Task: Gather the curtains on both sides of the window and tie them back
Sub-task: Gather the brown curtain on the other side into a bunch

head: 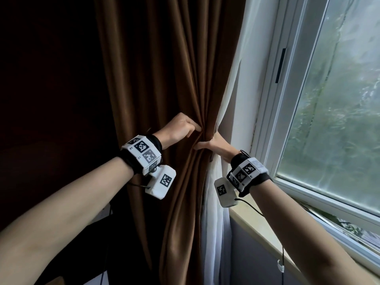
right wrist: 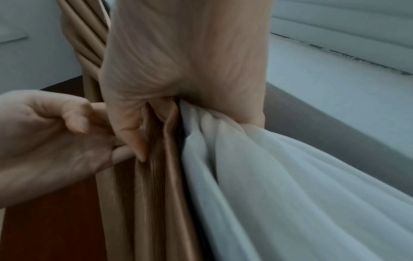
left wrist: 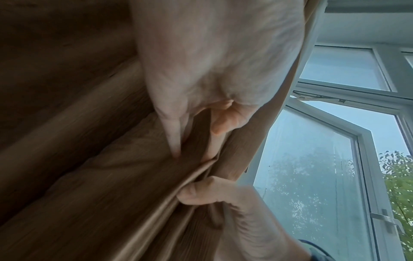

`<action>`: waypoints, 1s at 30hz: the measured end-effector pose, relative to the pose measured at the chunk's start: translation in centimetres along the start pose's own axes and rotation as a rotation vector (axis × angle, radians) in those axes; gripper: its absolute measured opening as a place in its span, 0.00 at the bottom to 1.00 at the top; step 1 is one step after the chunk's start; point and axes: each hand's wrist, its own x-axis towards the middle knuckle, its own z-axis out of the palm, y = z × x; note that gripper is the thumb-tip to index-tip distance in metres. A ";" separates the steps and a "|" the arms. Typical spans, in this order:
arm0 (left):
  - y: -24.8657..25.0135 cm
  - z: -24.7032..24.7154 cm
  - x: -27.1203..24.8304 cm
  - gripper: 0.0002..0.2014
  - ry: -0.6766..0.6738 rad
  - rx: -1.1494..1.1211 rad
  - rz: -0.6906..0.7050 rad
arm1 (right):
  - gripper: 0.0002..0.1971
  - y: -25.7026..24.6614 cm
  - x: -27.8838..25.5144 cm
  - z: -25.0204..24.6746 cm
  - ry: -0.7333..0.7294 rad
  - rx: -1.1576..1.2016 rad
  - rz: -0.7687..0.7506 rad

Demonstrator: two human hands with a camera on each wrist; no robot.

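Head view: left hand [head: 181,128] pinches folds of the brown curtain [head: 164,79] at mid-height, left of the window [head: 329,99]; right hand [head: 213,145] wraps the bunch from the window side — prob. to keep the pleats cinched for tying.

Left wrist: fingertips [left wrist: 175,150] pinch a pleat, feeding it to the bundle.

Right wrist: right hand clamps brown fabric w/ white sheer [right wrist: 279,185] — both layers together. No tie-back seen.

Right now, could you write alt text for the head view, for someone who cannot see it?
Two hands gather a brown pleated fabric curtain beside a white-framed window: the left hand pinches its folds, the right hand grips the bunch with a white sheer curtain.
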 end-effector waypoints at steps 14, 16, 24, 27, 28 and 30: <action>-4.4 0.4 1.2 0.20 0.271 0.045 0.008 | 0.18 1.4 1.2 0.8 0.281 -0.156 -0.051; -6.0 -0.2 0.9 0.19 0.558 0.160 0.001 | 0.21 1.7 1.5 1.0 0.274 -0.159 -0.027; -8.5 -3.9 -0.3 0.46 1.007 0.357 -0.350 | 0.22 1.8 1.2 2.0 0.312 -0.145 -0.040; -9.0 -5.5 -0.4 0.43 0.898 0.133 -0.347 | 0.22 1.9 0.8 2.8 0.322 -0.120 -0.087; -9.1 -5.8 -0.6 0.40 0.885 0.093 -0.312 | 0.22 2.1 0.7 3.0 0.324 -0.118 -0.101; -9.0 -6.1 -0.7 0.34 0.895 0.069 -0.225 | 0.22 2.0 0.7 3.5 0.323 -0.119 -0.118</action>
